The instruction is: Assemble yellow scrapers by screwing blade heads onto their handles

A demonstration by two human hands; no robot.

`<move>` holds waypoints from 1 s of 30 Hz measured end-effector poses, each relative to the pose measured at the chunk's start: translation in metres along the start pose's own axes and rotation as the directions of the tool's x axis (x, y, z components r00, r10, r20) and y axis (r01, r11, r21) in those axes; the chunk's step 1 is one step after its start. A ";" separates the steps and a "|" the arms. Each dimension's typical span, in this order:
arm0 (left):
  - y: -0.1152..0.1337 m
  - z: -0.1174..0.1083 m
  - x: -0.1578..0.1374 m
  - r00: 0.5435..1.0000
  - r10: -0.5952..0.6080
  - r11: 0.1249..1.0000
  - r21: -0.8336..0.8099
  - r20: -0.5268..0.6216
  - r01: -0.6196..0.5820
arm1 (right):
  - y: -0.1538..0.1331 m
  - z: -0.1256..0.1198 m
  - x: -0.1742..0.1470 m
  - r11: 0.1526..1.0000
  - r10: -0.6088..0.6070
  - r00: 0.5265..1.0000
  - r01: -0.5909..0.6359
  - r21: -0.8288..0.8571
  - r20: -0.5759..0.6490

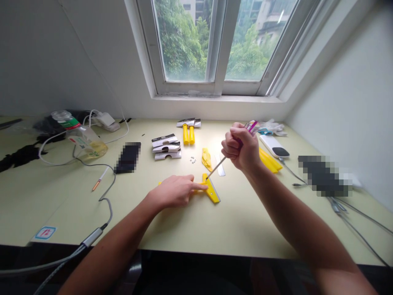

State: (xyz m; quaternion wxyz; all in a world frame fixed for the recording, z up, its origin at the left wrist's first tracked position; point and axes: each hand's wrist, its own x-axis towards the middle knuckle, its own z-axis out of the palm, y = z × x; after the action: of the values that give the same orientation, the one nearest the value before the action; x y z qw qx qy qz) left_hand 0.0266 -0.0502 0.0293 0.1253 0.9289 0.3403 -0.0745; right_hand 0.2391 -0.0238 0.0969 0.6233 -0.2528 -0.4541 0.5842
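Note:
A yellow scraper (212,193) lies on the table with a grey blade edge along its right side. My left hand (173,191) is wrapped round its handle, the index finger stretched onto the scraper's head. In the fist of my right hand (241,145) is a screwdriver (217,166) with a clear and purple handle. It slants down to the left, its tip on or just over the head's upper screw spot. Just beyond lie yellow plastic head pieces (206,157), a loose metal blade (220,166) and several tiny metal parts (193,159), too small to name surely.
Behind are black-and-white card sleeves (166,147) and two yellow-handled scrapers (188,134). Yellow handles (270,160), a white device (274,146) and gloves (273,127) are at right. Leftward: a blurred dark phone-like object (128,157), plastic bottle (89,141), pen-like stick (100,180) and cables (111,209).

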 end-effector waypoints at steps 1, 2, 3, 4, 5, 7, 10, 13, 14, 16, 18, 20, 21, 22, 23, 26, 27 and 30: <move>0.000 0.000 0.000 1.000 0.001 1.000 -0.004 0.000 -0.001 | 0.000 0.000 0.000 1.000 0.001 1.000 -0.001 0.000 0.001; 0.000 -0.001 0.000 1.000 0.003 1.000 -0.008 -0.001 -0.003 | 0.000 0.000 -0.001 1.000 -0.001 1.000 0.001 -0.001 0.000; 0.000 -0.001 0.000 1.000 0.004 1.000 -0.012 -0.002 -0.004 | 0.000 0.000 -0.001 1.000 -0.003 1.000 0.003 -0.003 -0.002; 0.000 -0.001 0.000 1.000 0.003 1.000 -0.015 -0.002 -0.003 | 0.000 0.000 -0.001 1.000 -0.004 1.000 0.004 -0.008 -0.004; 0.000 -0.001 0.000 1.000 0.001 1.000 -0.017 -0.002 -0.001 | 0.000 0.000 -0.001 1.000 -0.004 1.000 0.004 -0.014 -0.004; 0.000 -0.002 0.001 1.000 -0.004 1.000 -0.018 0.002 0.004 | 0.000 0.001 -0.002 1.000 0.003 1.000 -0.002 -0.029 0.013; 0.000 -0.001 0.001 1.000 -0.004 1.000 -0.020 0.006 0.004 | 0.000 0.001 -0.004 0.999 0.008 0.998 -0.005 -0.040 0.066; 0.000 -0.001 0.000 1.000 -0.005 1.000 -0.023 0.008 0.005 | 0.000 0.002 -0.006 0.999 0.002 0.995 0.002 -0.045 0.096; 0.000 -0.001 0.000 1.000 -0.006 1.000 -0.022 0.009 0.006 | 0.001 0.003 -0.006 0.999 0.000 0.995 0.005 -0.047 0.098; 0.000 -0.002 0.000 1.000 -0.006 1.000 -0.021 0.010 0.006 | 0.001 0.004 -0.005 0.999 -0.004 0.995 0.009 -0.050 0.097; 0.001 -0.002 -0.001 1.000 -0.005 1.000 -0.018 0.011 0.005 | 0.001 0.005 -0.004 0.999 -0.003 0.995 0.008 -0.053 0.097; 0.001 -0.003 -0.001 1.000 -0.003 1.000 -0.016 0.015 0.004 | 0.001 0.006 -0.003 0.998 0.004 0.996 0.002 -0.060 0.094; 0.001 -0.003 -0.001 1.000 -0.004 1.000 -0.015 0.017 0.005 | 0.001 0.006 -0.003 0.998 0.007 0.996 -0.001 -0.065 0.092; 0.001 -0.003 -0.001 1.000 -0.006 1.000 -0.016 0.019 0.006 | 0.001 0.006 -0.002 0.998 0.010 0.996 -0.003 -0.070 0.091; 0.001 -0.003 0.000 1.000 -0.007 1.000 -0.018 0.020 0.007 | 0.001 0.005 -0.002 0.997 0.011 0.996 -0.004 -0.074 0.091; 0.000 -0.002 0.000 1.000 0.000 1.000 -0.020 0.015 0.001 | 0.000 0.004 -0.002 0.997 0.016 0.994 -0.008 -0.074 0.105; 0.000 -0.002 0.000 1.000 0.004 1.000 -0.019 0.011 -0.003 | 0.000 0.004 -0.003 0.997 0.019 0.993 -0.011 -0.071 0.114; 0.000 -0.002 0.000 1.000 0.007 1.000 -0.008 0.007 -0.007 | -0.001 0.004 -0.005 0.997 0.028 0.989 -0.018 -0.070 0.144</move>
State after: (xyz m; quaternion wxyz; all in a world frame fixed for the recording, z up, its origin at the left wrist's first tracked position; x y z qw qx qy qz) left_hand 0.0272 -0.0495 0.0310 0.1306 0.9293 0.3369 -0.0759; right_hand 0.2363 -0.0294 0.0979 0.5728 -0.2360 -0.5151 0.5924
